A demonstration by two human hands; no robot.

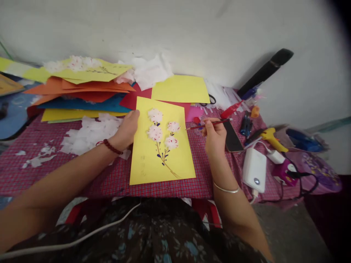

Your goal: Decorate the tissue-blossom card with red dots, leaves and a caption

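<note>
Left hand (128, 127): thumb and fingers grasp the left edge of the yellow card (149, 153) (a braided dark-red bracelet (111, 147) circles the wrist).
Right hand (215, 137): fingertips pinch a slim red paintbrush (197, 126), its tip at the card's right edge; whether it touches, one cannot tell.
Yellow card: near the middle of the table's (203, 164) front edge, bearing four red-flecked white paper flowers (155, 133) above brown stems (172, 172).
Paper squares (87, 135): heaped white, left of the card.
Smartphone (232, 137): dark, just beside the right hand.
Table's right front corner: white power bank (254, 168).
Table's right edge: yellow glue gun (274, 139).
</note>
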